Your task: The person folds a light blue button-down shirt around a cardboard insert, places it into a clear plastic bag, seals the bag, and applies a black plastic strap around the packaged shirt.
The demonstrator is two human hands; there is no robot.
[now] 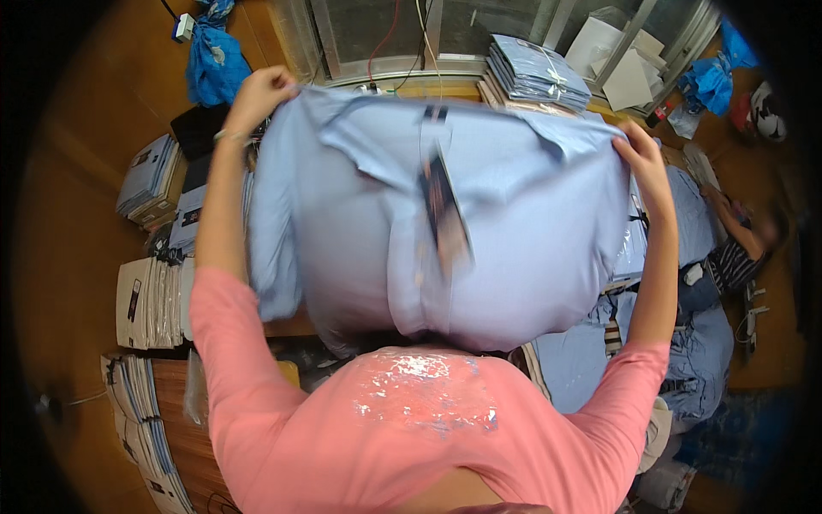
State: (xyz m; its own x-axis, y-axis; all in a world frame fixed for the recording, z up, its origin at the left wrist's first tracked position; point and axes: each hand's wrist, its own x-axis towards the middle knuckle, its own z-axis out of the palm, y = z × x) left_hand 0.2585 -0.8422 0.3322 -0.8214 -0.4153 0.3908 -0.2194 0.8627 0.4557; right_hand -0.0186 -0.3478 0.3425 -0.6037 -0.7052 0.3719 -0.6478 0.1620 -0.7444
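Note:
A light blue button-up shirt (pixel 522 231) hangs spread between my raised hands, its front facing me. My left hand (pixel 261 94) pinches one shoulder at the upper left. At the upper right, my right hand (pixel 640 154) grips the other shoulder, thumb on the near side. A dark hang tag (pixel 445 210), blurred by motion, dangles down the middle of the front. One sleeve (pixel 276 240) drops below my left hand. The shirt's lower part bulges close to my body, and it hides most of the table behind it.
Folded blue shirts (pixel 535 73) are stacked by the window at the back. More stacks stand at left, including beige bagged shirts (pixel 150 304). Loose blue garments (pixel 702 360) lie at right, near another person (pixel 741 248). Blue plastic bags (pixel 216 64) hang at the back left.

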